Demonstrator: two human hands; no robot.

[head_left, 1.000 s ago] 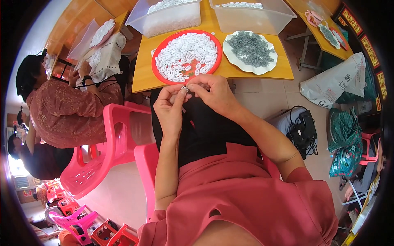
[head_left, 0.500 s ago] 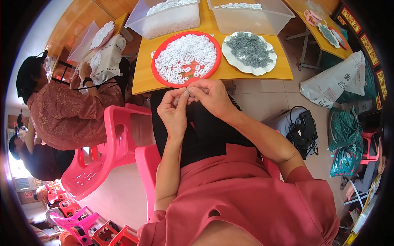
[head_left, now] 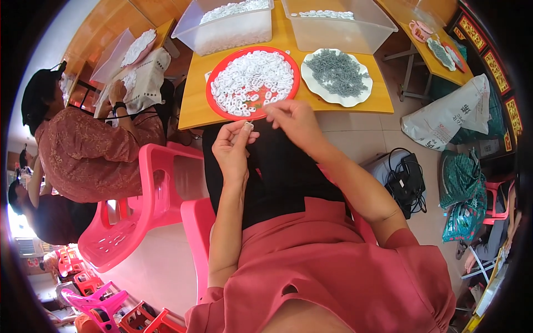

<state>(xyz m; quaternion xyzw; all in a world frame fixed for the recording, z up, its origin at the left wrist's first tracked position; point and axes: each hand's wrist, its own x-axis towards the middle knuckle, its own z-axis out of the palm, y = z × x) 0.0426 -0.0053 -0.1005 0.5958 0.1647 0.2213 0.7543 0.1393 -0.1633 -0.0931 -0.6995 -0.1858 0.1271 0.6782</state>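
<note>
My left hand is closed in a pinch on a small white plastic piece, held up over my lap in front of the table edge. To its right, my right hand hovers apart from it, thumb and fingertips pressed together near the tray's lower right rim. Whatever lies between those fingertips is too small to make out. Just beyond both hands stands a round red tray heaped with small white oval plastic pieces. On its right, a white scalloped plate holds a pile of small grey pieces.
Two clear plastic bins with white pieces stand at the back of the yellow table. A co-worker sits at the left beside a pink chair. White sack, green bags and black cables lie at the right.
My hands were together at the table edge. The right hand has drawn away to the right, while the left stays near its place, now showing the white piece.
</note>
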